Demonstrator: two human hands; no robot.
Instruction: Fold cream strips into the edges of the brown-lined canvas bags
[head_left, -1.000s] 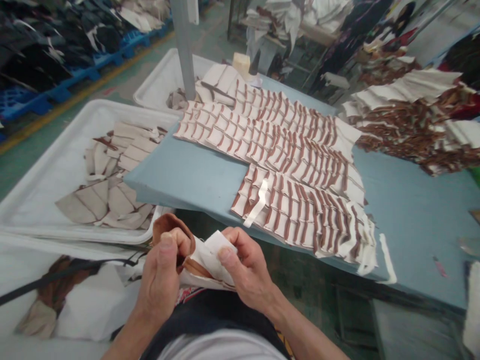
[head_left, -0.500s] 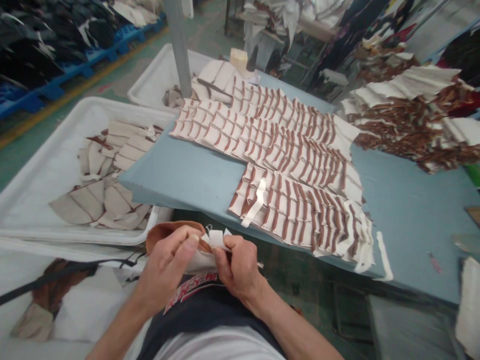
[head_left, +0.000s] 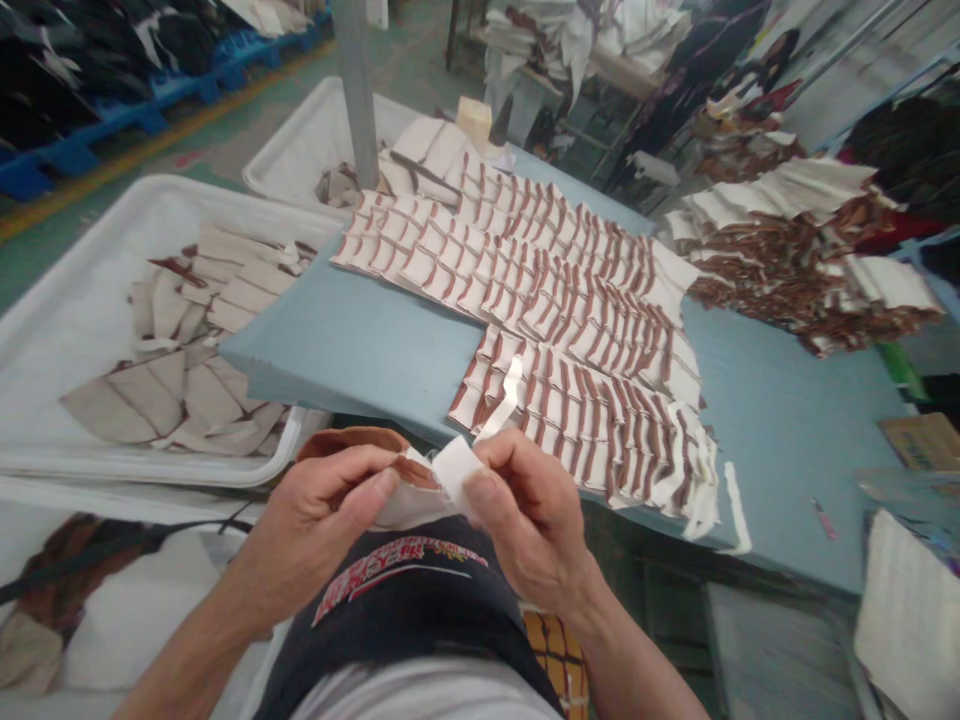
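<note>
Just off the near edge of the pale-blue covered table (head_left: 360, 345), the left hand (head_left: 330, 520) pinches a floppy, brown-and-off-white fabric piece (head_left: 409, 508) by its brown edge. The right hand (head_left: 529, 510) has its grip, thumb against forefinger, on a small, flat white tab (head_left: 456, 468) – cloth or paper, I cannot tell. An uneven pull could rip the tab or slide the piece from the left grip; unsupported, it might drop below the table's near edge. On that edge, a narrow white strip (head_left: 510, 395) lies across a row of overlapping white-and-brown pieces (head_left: 562, 410); a knuckle catching it could drag the row askew. Beyond the table's left edge, a white plastic tub (head_left: 64, 335) holds loose grey-beige scraps. At the table's far right, a tall, uneven brown-and-white stack (head_left: 810, 260) could slump if bumped.
</note>
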